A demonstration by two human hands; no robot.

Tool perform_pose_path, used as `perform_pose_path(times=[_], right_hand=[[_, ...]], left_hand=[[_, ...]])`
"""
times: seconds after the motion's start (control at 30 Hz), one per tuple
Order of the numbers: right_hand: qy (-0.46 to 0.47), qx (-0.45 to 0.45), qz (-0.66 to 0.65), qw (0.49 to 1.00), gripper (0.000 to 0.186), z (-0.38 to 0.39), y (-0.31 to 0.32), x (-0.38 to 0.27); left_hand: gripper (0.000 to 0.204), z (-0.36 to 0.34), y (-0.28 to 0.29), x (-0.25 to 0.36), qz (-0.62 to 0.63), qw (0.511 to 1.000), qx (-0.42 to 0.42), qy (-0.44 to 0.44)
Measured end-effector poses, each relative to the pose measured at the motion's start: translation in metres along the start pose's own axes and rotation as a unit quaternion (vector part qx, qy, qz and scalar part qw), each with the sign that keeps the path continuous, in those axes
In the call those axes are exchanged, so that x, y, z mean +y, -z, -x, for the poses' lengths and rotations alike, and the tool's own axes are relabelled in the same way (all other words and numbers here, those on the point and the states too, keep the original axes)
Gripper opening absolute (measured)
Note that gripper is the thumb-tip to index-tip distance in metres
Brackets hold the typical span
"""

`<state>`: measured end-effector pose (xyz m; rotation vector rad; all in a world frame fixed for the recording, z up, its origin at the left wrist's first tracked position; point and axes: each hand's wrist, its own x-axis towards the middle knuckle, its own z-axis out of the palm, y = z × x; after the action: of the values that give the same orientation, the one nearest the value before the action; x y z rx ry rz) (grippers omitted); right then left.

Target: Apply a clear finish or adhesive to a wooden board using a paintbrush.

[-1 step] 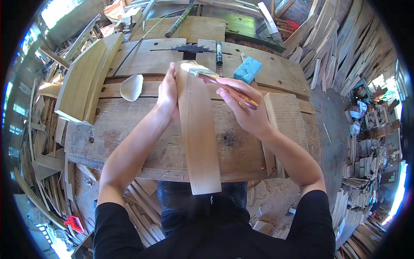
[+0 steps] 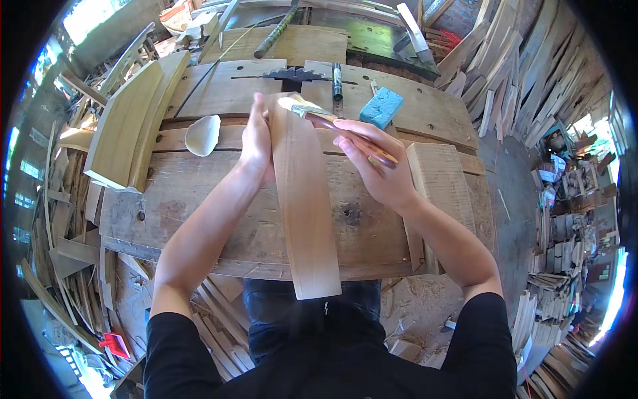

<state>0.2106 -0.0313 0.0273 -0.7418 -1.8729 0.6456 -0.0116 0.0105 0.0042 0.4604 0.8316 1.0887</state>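
A long, smooth, gently curved wooden board stretches away from me, its near end jutting past the bench edge above my lap. My left hand holds the board's left edge near the far end, fingers pointing up along it; the fingers' grip on the underside is hidden. In my right hand is a flat paintbrush with a reddish-brown wooden handle, a metal band and pale bristles. The bristles lie over the board's far end; whether they touch it is hard to make out.
Beneath is a worn wooden bench. A toothed saw blade rises beyond the board. Around it lie a black tube, a blue block, a pale oval piece, a thick wood block and curved boards.
The brush tip and the board's far end have shifted very slightly. Both hands keep their hold.
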Motion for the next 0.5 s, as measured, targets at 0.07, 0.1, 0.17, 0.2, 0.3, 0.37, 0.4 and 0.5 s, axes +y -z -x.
perform_pose_path(times=[0.07, 0.1, 0.17, 0.2, 0.3, 0.37, 0.4, 0.5], right_hand=[[-0.031, -0.007, -0.012, 0.999, 0.026, 0.0, 0.002, -0.002], [-0.062, -0.014, -0.023, 0.998, 0.026, 0.0, 0.002, -0.002], [-0.079, 0.002, -0.052, 0.996, 0.025, 0.001, 0.0, -0.002], [-0.097, 0.018, -0.08, 0.992, 0.024, 0.001, -0.001, -0.003], [-0.155, 0.036, -0.14, 0.977, 0.022, 0.0, 0.0, -0.008], [-0.14, 0.039, -0.14, 0.979, 0.021, 0.0, 0.002, -0.009], [-0.126, 0.042, -0.141, 0.981, 0.021, 0.0, 0.003, -0.009], [-0.057, 0.01, -0.111, 0.992, 0.023, 0.003, 0.004, -0.008]], left_hand=[[0.068, 0.0, 0.005, 0.006, 0.011, 0.996, -0.072, -0.055], [0.068, -0.002, 0.005, 0.006, 0.01, 0.996, -0.071, -0.055], [0.068, -0.008, 0.004, 0.005, -0.093, 0.994, -0.02, -0.061], [0.068, -0.01, 0.005, 0.004, -0.094, 0.993, -0.021, -0.062], [0.065, -0.01, 0.004, 0.006, -0.058, 0.997, -0.04, -0.026], [0.063, -0.006, 0.002, 0.01, -0.01, 0.997, -0.071, -0.001], [0.063, -0.005, 0.003, 0.011, -0.011, 0.997, -0.072, -0.003], [0.062, -0.006, 0.009, 0.015, 0.018, 0.993, -0.114, -0.001]])
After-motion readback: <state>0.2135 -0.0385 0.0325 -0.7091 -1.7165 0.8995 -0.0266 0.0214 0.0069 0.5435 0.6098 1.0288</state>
